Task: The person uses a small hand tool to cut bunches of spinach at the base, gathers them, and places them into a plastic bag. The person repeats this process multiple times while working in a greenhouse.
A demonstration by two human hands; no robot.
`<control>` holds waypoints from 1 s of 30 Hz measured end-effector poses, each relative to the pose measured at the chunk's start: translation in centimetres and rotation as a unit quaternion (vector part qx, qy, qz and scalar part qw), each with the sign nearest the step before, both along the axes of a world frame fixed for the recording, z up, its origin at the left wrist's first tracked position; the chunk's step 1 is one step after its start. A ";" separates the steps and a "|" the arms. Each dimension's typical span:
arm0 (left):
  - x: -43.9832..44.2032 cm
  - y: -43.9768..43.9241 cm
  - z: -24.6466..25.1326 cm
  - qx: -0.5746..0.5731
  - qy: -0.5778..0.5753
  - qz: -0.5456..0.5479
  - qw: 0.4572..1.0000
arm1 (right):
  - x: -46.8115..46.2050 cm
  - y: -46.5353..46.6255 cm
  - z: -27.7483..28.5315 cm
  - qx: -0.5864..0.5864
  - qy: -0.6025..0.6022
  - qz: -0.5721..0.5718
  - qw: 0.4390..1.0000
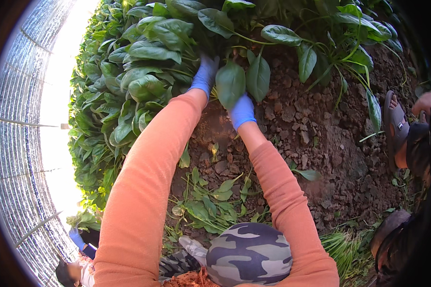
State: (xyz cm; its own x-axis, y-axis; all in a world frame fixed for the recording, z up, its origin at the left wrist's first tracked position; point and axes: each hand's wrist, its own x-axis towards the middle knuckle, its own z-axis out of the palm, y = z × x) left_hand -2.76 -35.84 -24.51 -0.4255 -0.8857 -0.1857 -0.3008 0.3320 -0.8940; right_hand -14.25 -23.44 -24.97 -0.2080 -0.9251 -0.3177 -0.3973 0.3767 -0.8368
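Both my hands wear blue gloves and reach low into leafy green plants that look like spinach. My left hand is at the edge of the dense growth, close to the stems, its fingers blurred and partly covered by foliage. Lower and to the right, my right hand is near the soil, behind a broad hanging leaf that hides its fingers. Pale stems show between the two hands. Whether either hand grips them cannot be made out.
Crumbly brown soil spreads to the right, with loose leaves before me. A pile of green stems lies lower right. A person's sandalled foot is at right; another person is lower left. Clear plastic sheeting curves along the left.
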 end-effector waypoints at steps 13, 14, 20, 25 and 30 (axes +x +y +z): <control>1.1 2.9 2.4 0.076 0.074 -0.164 0.981 | 3.2 0.2 -4.3 -0.160 0.006 -0.008 0.987; 0.4 2.7 2.4 0.042 0.098 -0.201 0.974 | 3.3 0.2 -5.2 -0.187 -0.073 -0.062 0.978; 0.2 2.7 2.4 0.121 0.126 -0.242 0.954 | 2.2 0.3 -5.6 -0.133 -0.139 -0.046 0.980; -1.4 1.1 1.1 0.056 0.152 -0.061 0.985 | 2.2 -0.5 -2.0 0.020 -0.113 -0.048 0.992; -1.7 1.3 -0.4 0.061 0.118 0.028 0.991 | 1.7 -0.5 -2.1 0.044 -0.149 -0.092 0.984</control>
